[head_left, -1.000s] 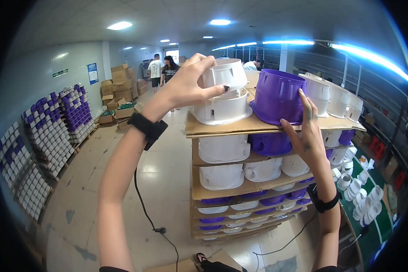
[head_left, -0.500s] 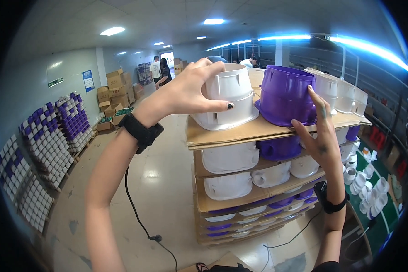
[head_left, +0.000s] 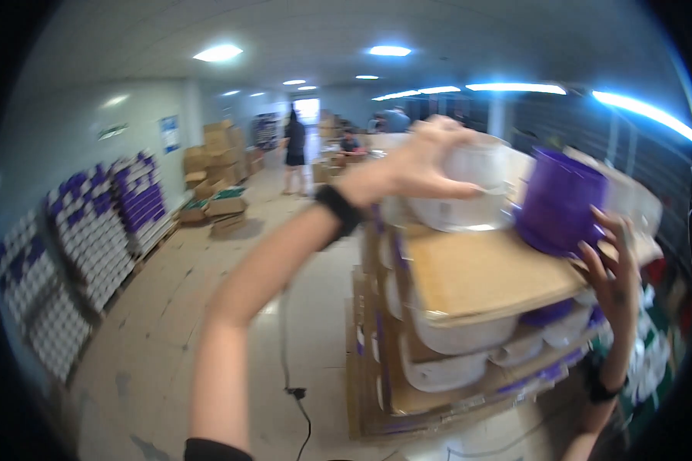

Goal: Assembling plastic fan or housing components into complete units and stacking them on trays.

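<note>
My left hand [head_left: 430, 163] is closed on a white plastic shell [head_left: 480, 209], fingers over its upper rim and thumb along its side. The shell is round, with a wider base. Beside it, slightly tilted in view, is a purple plastic shell [head_left: 565, 203] of similar form. My right hand [head_left: 615, 269] presses bent fingers and thumb against its right side. Both shells are at the top of a layered stack, over a brown cardboard sheet [head_left: 477, 269]. Motion blur hides whether their bases touch the sheet.
Below the sheet, white shells [head_left: 446, 373] and purple ones fill cardboard layers. Stacks of white and purple pieces [head_left: 92, 230] line the left wall, near open cartons [head_left: 227, 201]. A person [head_left: 295, 146] stands in the aisle. A black cable [head_left: 287, 361] hangs over the floor.
My view has shifted, so the stack and both hands appear farther right. More bare cardboard shows in front of the shells. Both hands stay at the same shells.
</note>
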A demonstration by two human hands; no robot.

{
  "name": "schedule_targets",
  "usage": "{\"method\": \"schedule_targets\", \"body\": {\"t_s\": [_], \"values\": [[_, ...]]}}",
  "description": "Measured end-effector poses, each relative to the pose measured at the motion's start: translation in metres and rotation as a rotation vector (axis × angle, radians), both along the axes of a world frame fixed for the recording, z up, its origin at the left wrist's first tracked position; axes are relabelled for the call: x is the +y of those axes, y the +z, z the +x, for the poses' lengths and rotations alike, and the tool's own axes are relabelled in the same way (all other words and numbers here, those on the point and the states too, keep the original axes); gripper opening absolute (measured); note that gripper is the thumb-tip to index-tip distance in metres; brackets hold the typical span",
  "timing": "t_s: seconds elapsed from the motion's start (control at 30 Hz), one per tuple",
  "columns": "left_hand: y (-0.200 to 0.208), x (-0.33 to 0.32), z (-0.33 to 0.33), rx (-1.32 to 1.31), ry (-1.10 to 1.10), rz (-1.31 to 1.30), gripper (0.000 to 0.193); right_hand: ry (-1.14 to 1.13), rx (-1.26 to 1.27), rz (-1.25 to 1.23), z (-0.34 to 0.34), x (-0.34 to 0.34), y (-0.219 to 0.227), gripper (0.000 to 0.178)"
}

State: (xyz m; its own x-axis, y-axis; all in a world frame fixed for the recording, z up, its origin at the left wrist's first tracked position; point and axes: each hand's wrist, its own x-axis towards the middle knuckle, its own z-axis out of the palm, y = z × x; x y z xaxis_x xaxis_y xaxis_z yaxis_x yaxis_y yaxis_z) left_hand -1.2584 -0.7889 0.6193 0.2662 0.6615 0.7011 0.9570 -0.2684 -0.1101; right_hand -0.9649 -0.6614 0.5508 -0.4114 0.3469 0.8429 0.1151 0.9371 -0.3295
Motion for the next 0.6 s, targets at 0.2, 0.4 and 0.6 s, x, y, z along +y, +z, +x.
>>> {"method": "schedule_targets", "body": {"t_s": [0.2, 0.4, 0.6], "values": [[-0.012, 0.039, -0.007, -0.257, -0.213, 0.094, 0.061, -0.032, -0.045, 0.144, 0.019, 0.020, -0.003, 0.042], [-0.008, 0.055, -0.020, -0.197, -0.261, 0.081, 0.064, -0.059, -0.035, -0.043, 0.022, 0.041, -0.010, 0.044], [-0.006, 0.061, -0.029, -0.155, -0.312, 0.071, 0.070, -0.124, -0.002, -0.062, 0.031, 0.064, -0.014, 0.044]]}}
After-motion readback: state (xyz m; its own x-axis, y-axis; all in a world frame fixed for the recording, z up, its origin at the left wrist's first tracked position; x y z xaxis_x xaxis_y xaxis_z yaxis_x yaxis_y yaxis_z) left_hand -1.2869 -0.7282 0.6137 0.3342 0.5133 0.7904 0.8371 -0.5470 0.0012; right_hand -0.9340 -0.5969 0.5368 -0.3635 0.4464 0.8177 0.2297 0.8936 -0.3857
